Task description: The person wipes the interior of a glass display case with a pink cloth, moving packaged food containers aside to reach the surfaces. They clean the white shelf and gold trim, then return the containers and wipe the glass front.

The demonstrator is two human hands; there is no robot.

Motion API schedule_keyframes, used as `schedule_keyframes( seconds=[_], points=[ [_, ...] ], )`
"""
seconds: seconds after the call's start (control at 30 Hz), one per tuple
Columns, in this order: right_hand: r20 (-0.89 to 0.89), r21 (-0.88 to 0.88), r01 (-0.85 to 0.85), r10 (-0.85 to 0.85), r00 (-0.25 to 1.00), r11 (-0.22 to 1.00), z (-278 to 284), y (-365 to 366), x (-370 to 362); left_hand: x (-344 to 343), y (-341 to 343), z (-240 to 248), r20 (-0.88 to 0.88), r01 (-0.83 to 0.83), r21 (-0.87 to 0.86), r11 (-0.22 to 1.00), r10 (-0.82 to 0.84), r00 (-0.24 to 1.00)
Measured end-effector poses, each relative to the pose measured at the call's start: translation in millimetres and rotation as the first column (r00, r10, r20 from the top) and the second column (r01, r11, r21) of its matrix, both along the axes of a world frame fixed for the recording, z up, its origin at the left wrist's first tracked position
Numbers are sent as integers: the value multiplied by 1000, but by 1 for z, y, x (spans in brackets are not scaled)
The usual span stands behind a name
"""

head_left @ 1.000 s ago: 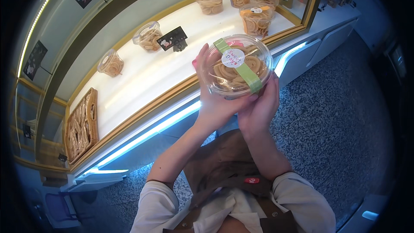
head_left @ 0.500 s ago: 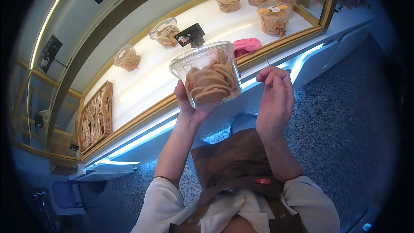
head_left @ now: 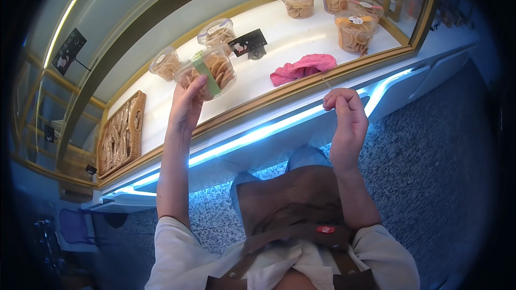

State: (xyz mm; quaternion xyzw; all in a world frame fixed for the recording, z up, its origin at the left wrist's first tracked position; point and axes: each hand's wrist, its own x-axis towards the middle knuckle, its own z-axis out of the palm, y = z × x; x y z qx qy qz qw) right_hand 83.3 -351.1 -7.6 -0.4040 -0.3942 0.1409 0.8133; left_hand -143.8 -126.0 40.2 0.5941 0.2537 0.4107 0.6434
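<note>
My left hand (head_left: 187,99) grips a clear plastic tub of round, flat cookies (head_left: 221,72), which is tilted, with a pale green strip down its side. It is held over the white display shelf (head_left: 252,78), in front of two similar cookie tubs (head_left: 216,31). The thumb lies against the strip; the other fingers are mostly hidden. Off to the right, my right hand (head_left: 346,123) is closed in a pinch by the case's front edge. A thin, stick-like thing (head_left: 327,82) rises from its fingertips; its kind is unclear.
A crumpled pink cloth (head_left: 303,69) lies near the shelf's front. Several cookie tubs (head_left: 356,31) stand at the far right. A small black sign (head_left: 247,42) stands mid-shelf, and a wicker tray of wrapped goods (head_left: 122,134) lies at the left. A gold-coloured frame (head_left: 269,101) edges the case.
My left hand has carried the tub left and forward over the shelf, and the tub has turned, showing its green strip. More of the pink cloth shows. My right hand keeps its pinch.
</note>
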Motion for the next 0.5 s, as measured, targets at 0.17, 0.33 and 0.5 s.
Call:
schedule_keyframes(
  seconds=[0.17,0.33,0.5],
  points=[
    [202,-148,187,-156,967,971,-5,11,28,-48,74,-6,-221,-304,123,945,325,919],
    [303,-211,246,-176,936,946,-5,15,41,-81,102,-40,-358,-623,262,737,673,647],
    [380,-237,282,-179,907,930,-5,18,55,-75,62,-28,-421,-594,208,778,619,663]
  ],
)
